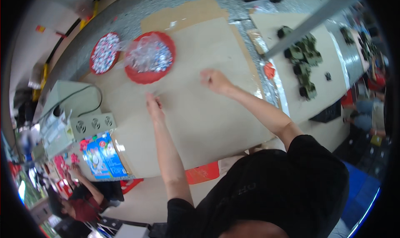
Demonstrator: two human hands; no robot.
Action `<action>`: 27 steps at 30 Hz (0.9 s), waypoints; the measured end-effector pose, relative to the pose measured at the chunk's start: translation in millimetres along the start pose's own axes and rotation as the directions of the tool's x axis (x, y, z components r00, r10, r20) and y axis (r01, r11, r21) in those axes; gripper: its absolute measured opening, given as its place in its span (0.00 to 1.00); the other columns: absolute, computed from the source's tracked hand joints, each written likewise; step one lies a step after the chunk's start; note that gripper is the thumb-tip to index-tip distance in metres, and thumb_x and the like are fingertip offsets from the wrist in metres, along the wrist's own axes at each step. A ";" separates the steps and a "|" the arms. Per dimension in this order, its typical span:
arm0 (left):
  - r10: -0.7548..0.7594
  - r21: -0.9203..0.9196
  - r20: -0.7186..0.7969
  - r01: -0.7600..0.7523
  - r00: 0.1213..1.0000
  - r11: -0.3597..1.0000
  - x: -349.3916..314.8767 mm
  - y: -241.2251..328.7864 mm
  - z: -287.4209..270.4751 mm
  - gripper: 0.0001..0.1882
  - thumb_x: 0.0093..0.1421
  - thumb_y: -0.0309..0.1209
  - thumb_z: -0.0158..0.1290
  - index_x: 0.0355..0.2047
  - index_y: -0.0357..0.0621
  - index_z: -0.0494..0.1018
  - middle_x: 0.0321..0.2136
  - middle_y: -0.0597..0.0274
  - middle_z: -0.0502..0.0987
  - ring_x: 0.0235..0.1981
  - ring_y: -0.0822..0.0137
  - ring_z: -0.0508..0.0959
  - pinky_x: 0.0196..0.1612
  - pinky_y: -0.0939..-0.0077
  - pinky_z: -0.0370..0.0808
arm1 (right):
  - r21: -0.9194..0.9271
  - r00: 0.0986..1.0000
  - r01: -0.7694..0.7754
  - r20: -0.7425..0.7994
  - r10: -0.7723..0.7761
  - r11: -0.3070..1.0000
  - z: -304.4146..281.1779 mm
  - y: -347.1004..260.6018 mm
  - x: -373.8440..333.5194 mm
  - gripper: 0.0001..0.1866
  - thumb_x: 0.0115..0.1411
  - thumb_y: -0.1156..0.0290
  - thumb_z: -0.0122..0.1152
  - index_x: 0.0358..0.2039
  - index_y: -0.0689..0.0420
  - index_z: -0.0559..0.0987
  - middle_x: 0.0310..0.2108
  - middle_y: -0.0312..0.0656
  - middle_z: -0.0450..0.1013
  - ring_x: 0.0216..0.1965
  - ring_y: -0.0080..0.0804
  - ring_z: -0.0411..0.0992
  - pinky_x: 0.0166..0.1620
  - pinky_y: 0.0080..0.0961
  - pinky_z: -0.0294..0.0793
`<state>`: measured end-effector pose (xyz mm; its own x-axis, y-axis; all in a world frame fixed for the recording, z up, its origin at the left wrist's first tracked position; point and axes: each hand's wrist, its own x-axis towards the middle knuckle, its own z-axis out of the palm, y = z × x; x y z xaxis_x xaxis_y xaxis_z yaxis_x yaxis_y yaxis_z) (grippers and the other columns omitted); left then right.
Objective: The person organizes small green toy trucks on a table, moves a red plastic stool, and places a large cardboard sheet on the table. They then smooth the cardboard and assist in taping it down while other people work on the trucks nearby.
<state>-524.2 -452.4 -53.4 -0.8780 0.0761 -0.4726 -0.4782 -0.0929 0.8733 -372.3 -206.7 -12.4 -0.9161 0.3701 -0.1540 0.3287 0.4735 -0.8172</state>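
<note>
I have the left hand and right hand curled over the cardboard sheet; whether either pinches anything, I cannot tell. The red bowl lies beyond the left, toward the sheet's far-left corner.

Over the brown-covered tabletop, the left hand and right hand hang apart — a red basin with small pale pieces and a clear bag at eleven o'clock, a grey box at nine, green objects at two.
</note>
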 end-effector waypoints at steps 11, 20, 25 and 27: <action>-0.166 -0.068 0.087 0.172 0.982 0.983 69.3 -12.3 39.7 0.09 0.59 0.29 0.38 0.34 0.41 0.67 0.19 0.62 0.72 0.14 0.75 0.66 0.11 0.83 0.57 | -0.241 0.955 -0.095 0.251 0.156 0.966 -98.5 44.5 -163.3 0.15 0.54 0.64 0.58 0.40 0.56 0.76 0.37 0.49 0.74 0.38 0.45 0.73 0.44 0.36 0.71; -0.229 0.054 0.095 0.224 0.969 0.973 -168.8 133.8 -25.0 0.07 0.60 0.31 0.41 0.34 0.41 0.64 0.19 0.63 0.68 0.13 0.74 0.63 0.13 0.80 0.54 | -0.159 0.959 0.159 0.260 -0.114 0.974 -109.2 29.4 -116.4 0.15 0.52 0.65 0.59 0.40 0.56 0.78 0.33 0.49 0.75 0.32 0.41 0.75 0.39 0.32 0.74; -0.268 0.098 -0.057 0.272 0.962 0.957 -311.4 259.3 -73.8 0.05 0.57 0.30 0.44 0.32 0.44 0.64 0.16 0.64 0.65 0.11 0.76 0.56 0.14 0.81 0.47 | -0.148 0.911 0.290 0.344 -0.226 0.945 -122.1 -7.2 -88.4 0.15 0.53 0.66 0.59 0.40 0.58 0.77 0.35 0.49 0.75 0.32 0.40 0.75 0.39 0.32 0.74; -0.193 0.091 -0.171 0.210 0.966 0.973 -360.5 308.4 -77.3 0.03 0.54 0.30 0.46 0.29 0.46 0.66 0.14 0.68 0.65 0.09 0.77 0.56 0.13 0.83 0.48 | -0.123 0.890 0.325 0.375 -0.260 0.937 -120.2 -12.2 -79.4 0.15 0.52 0.66 0.59 0.40 0.58 0.77 0.36 0.49 0.75 0.32 0.39 0.75 0.39 0.31 0.74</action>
<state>-356.9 -585.2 377.2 -0.7599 -0.0779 -0.6453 -0.6482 0.0156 0.7613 -276.1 -145.9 76.5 -0.9867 -0.0935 -0.1333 0.0382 0.6627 -0.7479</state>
